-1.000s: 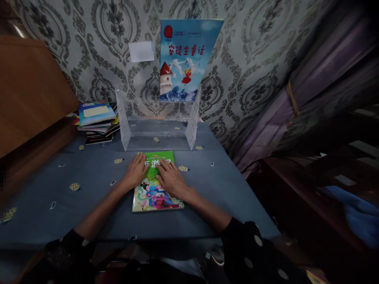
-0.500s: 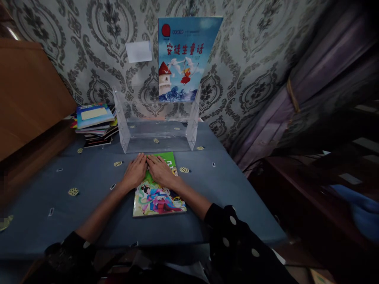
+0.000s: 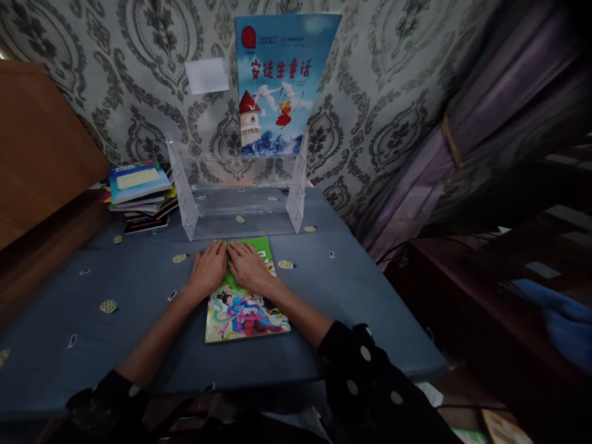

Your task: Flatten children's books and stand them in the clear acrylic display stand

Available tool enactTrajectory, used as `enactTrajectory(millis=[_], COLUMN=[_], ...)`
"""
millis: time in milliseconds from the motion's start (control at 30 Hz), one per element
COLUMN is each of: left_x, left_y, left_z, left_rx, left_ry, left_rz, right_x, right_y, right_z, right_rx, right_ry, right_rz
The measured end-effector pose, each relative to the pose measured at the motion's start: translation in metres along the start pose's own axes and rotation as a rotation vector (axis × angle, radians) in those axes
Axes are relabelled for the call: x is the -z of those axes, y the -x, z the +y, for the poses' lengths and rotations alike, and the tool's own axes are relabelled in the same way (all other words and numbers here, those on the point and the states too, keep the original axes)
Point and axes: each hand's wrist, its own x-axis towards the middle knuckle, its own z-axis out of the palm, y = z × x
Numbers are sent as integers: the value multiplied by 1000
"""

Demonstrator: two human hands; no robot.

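A green children's book (image 3: 247, 314) with a figure in blue and pink on its cover lies flat near the middle of the table. My left hand (image 3: 210, 266) rests over the book's upper left edge, fingers stretched out. Palm down on the upper part of the cover lies my right hand (image 3: 250, 266), its fingers extended too. The fingertips of both hands nearly meet, and they hide part of the title. Just behind the book stands a clear acrylic tiered rack (image 3: 240, 225). A blue picture book (image 3: 282, 86) stands upright on its top tier at the right.
A pile of books (image 3: 141, 191) sits at the back left beside a brown wooden panel (image 3: 41, 142). The table (image 3: 351, 320) has a blue-grey patterned cloth. A white card (image 3: 207, 75) is near the patterned wall. A purple curtain (image 3: 416, 191) hangs at the right.
The view has shifted slightly, so everything at the back sits a little further left and higher. Both hands stay on the green book, which has not visibly moved on the table.
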Motion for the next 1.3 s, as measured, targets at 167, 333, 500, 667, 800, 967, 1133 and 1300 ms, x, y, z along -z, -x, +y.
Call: enactTrajectory(millis=[167,333,500,667,800,967,1133,1300], left_x=[-1,8,13,3,4,16,9,0], left_y=[-5,-8,-9,-8,-10,-17,-25,-29], left_z=[2,8,13,9,9,21,32,31], left_rx=[-25,-38,-41,-44,-51,-56,-91,-170], left_ry=[-3,-38,-91,-26,-20,-140,-113,-33], left_rz=[-8,-13,-10,28,19,-5,7,32], right_x=[2,7,13,13,11,20,25,20], right_y=[2,0,4,12,13,13,23,27], right_z=[-1,3,11,17,19,24,25,31], right_rx=[-38,-24,-7,-47,-55,-11,-75,-140], right_ry=[-2,-27,-40,-20,-20,-54,-41,-115], right_rz=[14,22,-40,2,29,-34,17,47])
